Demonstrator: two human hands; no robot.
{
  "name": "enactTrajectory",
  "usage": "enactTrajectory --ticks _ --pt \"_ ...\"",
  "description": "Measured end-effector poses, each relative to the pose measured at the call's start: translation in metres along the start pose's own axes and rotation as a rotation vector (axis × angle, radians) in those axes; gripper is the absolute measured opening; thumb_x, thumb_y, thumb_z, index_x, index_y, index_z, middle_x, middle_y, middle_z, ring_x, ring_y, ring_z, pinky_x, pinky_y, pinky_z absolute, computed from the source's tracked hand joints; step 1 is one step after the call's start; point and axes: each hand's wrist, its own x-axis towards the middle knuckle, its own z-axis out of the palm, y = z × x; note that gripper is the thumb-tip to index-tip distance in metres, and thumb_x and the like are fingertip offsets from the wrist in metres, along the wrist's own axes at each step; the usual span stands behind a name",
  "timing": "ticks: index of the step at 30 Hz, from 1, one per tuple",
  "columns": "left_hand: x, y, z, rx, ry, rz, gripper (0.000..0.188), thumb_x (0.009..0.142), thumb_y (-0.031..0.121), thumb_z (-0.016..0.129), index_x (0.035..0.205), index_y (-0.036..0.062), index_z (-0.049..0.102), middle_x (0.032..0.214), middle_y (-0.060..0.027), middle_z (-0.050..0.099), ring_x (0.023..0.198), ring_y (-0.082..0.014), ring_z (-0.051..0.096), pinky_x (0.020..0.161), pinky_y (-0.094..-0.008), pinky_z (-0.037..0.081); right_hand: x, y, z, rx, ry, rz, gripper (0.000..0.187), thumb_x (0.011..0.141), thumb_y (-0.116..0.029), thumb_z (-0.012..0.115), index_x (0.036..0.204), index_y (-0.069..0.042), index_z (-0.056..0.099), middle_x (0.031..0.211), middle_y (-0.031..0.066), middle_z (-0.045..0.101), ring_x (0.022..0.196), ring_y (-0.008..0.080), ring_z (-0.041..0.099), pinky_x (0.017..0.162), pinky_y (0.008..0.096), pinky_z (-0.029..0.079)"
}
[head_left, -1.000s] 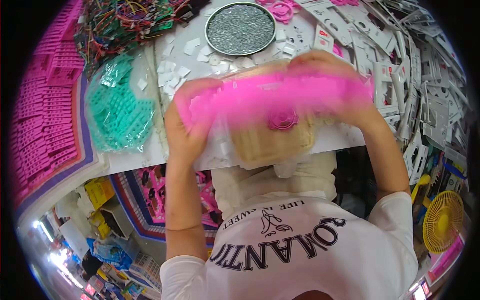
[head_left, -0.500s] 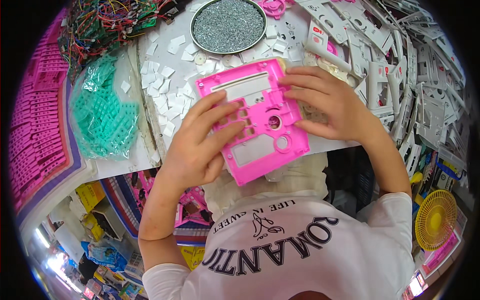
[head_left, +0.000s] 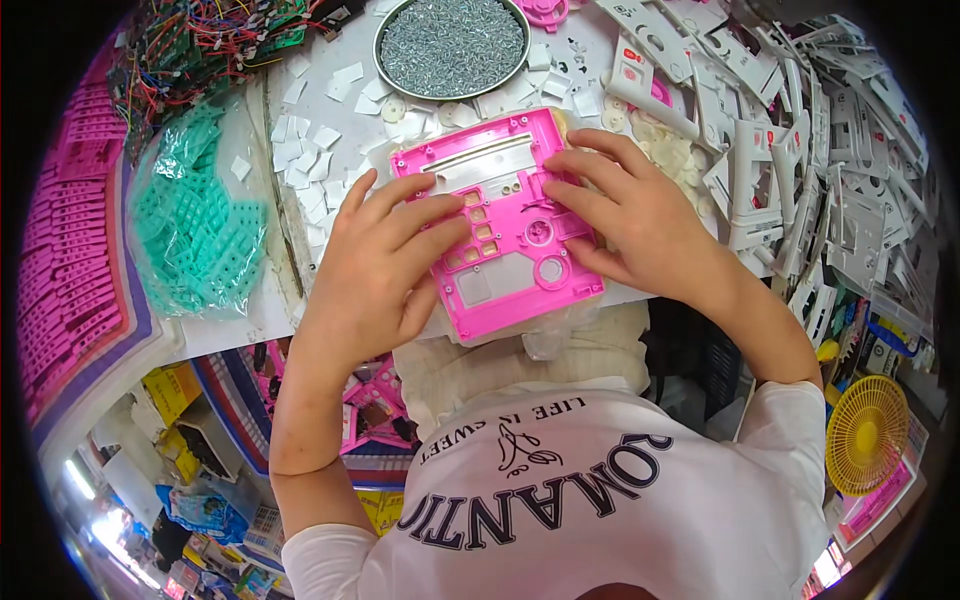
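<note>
A pink plastic housing lies face-down-looking, with posts, a row of button openings, a round speaker hole and a ring, on a pale pad at the table's front edge. My left hand grips its left side, fingers bent over the edge beside the button openings, with the thumb lower down. My right hand holds the right side, its fingertips reaching over the edge onto the inner face. What lies under the housing is mostly hidden.
A round metal tray full of small screws stands behind. White square pieces lie scattered to the left. A bag of green keypads, stacked pink parts and wired circuit boards sit further left. White plastic housings pile up at right.
The housing has turned slightly and settled flatter, shifting a little up in the picture. Both hands have moved with it, and my left fingers have drawn back toward its left edge.
</note>
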Motion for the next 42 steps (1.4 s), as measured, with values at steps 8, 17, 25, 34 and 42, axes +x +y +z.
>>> enactTrajectory --ticks 8,17,25,34,42 --pt "0.0 0.037 0.026 0.161 0.085 -0.129 0.063 0.074 0.035 0.078 0.132 0.0157 0.064 0.144 -0.007 0.056 0.129 -0.037 0.048 0.114 -0.0607 0.024 -0.004 0.006 -0.003 0.062 -0.004 -0.019 0.048 0.074 -0.017 0.078 0.118 -0.003 0.066 0.132 0.0122 0.058 0.129 0.0365 0.051 0.1 0.0451 0.051" --pt "0.008 0.037 0.035 0.092 0.022 -0.021 0.05 0.078 0.032 0.078 0.124 0.0158 0.066 0.13 -0.0009 0.061 0.13 -0.0247 0.052 0.114 -0.0657 0.021 -0.005 0.061 -0.032 -0.096 0.109 0.251 0.028 0.077 -0.011 0.076 0.105 -0.008 0.074 0.101 0.006 0.069 0.102 0.0264 0.061 0.088 0.0415 0.051" --pt "0.002 0.037 0.045 0.034 0.109 -0.07 0.046 0.078 0.025 0.078 0.123 0.017 0.066 0.128 -0.002 0.063 0.13 -0.0269 0.052 0.115 -0.0649 0.017 0.015 0.085 -0.008 -0.459 -0.029 -0.005 0.023 0.077 -0.008 0.069 0.099 -0.011 0.071 0.092 0.0044 0.067 0.089 0.0268 0.061 0.078 0.0397 0.048" --pt "-0.004 0.086 0.056 -0.692 0.375 -0.264 0.025 0.085 0.025 0.077 0.084 0.0053 0.062 0.074 -0.0086 0.062 0.063 -0.028 0.063 0.054 -0.0391 0.049 0.016 -0.047 -0.037 0.111 -0.171 -0.199 0.036 0.068 0.0 0.071 0.104 0.001 0.068 0.079 0.0103 0.055 0.07 0.0303 0.053 0.059 0.0416 0.043" --pt "-0.005 0.081 0.063 -0.565 0.502 -0.056 0.019 0.083 0.016 0.074 0.077 0.0068 0.06 0.066 -0.0074 0.056 0.056 -0.0289 0.059 0.051 -0.0407 0.047 0.008 -0.057 -0.034 0.334 0.013 -0.134 0.044 0.06 -0.001 0.08 0.102 0.006 0.071 0.077 0.0124 0.062 0.067 0.0296 0.058 0.058 0.038 0.047"
